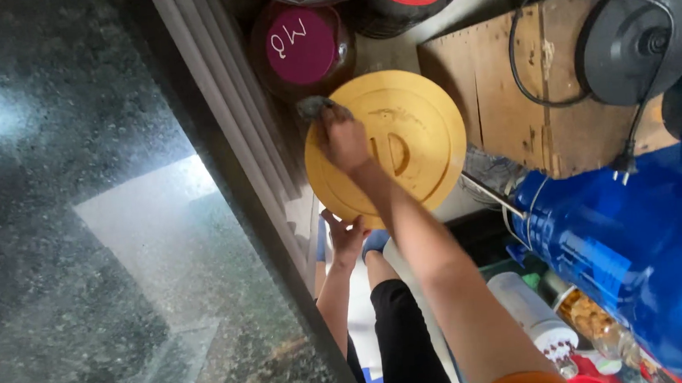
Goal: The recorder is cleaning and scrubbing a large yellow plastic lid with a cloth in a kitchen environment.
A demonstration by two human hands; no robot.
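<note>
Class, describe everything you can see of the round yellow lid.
The yellow lid is a large round disc, seemingly plastic, with raised concentric rings and a recessed central grip. It lies flat, seen from above, beside the dark counter edge. The right hand presses a grey cloth on its upper left; the left hand touches its lower rim.

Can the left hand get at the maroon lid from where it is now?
Probably not directly. The left hand grips the near rim of the yellow lid, and that lid lies between it and the maroon lid.
</note>
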